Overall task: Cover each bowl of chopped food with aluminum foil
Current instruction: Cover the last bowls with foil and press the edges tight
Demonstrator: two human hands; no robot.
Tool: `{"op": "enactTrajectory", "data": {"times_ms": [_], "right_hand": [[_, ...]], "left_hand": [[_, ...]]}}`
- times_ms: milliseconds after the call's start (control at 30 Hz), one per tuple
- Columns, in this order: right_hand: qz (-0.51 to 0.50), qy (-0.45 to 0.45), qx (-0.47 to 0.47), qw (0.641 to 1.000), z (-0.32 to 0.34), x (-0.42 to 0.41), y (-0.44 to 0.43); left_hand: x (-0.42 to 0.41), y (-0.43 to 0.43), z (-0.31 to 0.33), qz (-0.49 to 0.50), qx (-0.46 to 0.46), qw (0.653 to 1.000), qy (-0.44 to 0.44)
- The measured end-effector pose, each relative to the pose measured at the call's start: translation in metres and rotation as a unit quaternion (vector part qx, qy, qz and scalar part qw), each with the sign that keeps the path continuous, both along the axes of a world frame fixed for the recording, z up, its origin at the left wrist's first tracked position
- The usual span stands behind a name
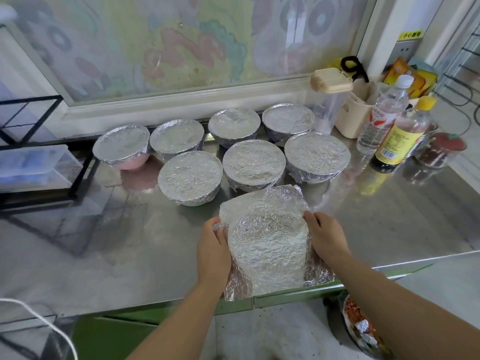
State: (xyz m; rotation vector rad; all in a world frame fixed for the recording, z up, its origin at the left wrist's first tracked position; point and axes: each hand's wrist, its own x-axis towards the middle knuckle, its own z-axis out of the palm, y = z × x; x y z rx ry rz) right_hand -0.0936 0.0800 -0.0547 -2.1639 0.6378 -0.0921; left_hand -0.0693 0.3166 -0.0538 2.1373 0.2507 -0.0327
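A crinkled sheet of aluminum foil [267,240] lies draped over a bowl near the steel counter's front edge; the bowl itself is hidden under it. My left hand [213,249] presses the foil down along the bowl's left side, fingers curled over the edge. My right hand [326,236] presses the foil on the right side in the same way. The foil's corners still stick out at the front and back. Behind it stand several foil-covered bowls in two rows, among them a pink one [122,146] at the far left and a large one [317,155] at the right.
The steel counter [104,242] ends just below my hands. A black wire rack with a clear box [33,167] sits at the left. Bottles [400,141], a jar and a beige container [350,118] crowd the back right. A bag of scraps [361,323] hangs below the counter edge.
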Motion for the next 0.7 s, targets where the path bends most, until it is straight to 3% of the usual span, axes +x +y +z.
{"op": "enactTrajectory", "data": {"times_ms": [100,167,233,300,367,433,467,567,700], "right_hand": [[0.006,-0.003,0.004,1.000,-0.001,-0.001,0.000],[0.010,-0.003,0.004,1.000,-0.001,-0.001,-0.001],[0.003,0.003,0.005,1.000,-0.002,-0.002,-0.002],[-0.024,0.021,-0.012,0.999,0.000,-0.005,-0.002],[-0.041,-0.029,-0.133,0.990,0.009,-0.010,0.002],[0.055,-0.152,-0.228,0.960,0.026,-0.010,0.016],[0.143,-0.173,-0.240,0.945,0.032,-0.009,0.025],[0.345,-0.069,-0.277,0.894,0.025,-0.005,0.043],[0.374,-0.009,-0.329,0.867,0.004,-0.010,0.032]], "left_hand": [[0.001,0.001,0.008,0.008,0.069,0.997,-0.021],[0.005,-0.003,0.022,-0.018,0.148,0.981,-0.121],[0.010,-0.014,0.036,-0.125,0.198,0.948,-0.215],[0.012,-0.025,0.038,-0.253,0.255,0.904,-0.233],[0.011,-0.031,0.030,-0.333,0.314,0.864,-0.209],[0.011,-0.030,0.020,-0.362,0.345,0.845,-0.190],[0.012,-0.030,0.015,-0.370,0.355,0.839,-0.181],[0.010,-0.028,0.008,-0.385,0.402,0.817,-0.154],[0.002,-0.019,0.002,-0.419,0.400,0.808,-0.106]]}}
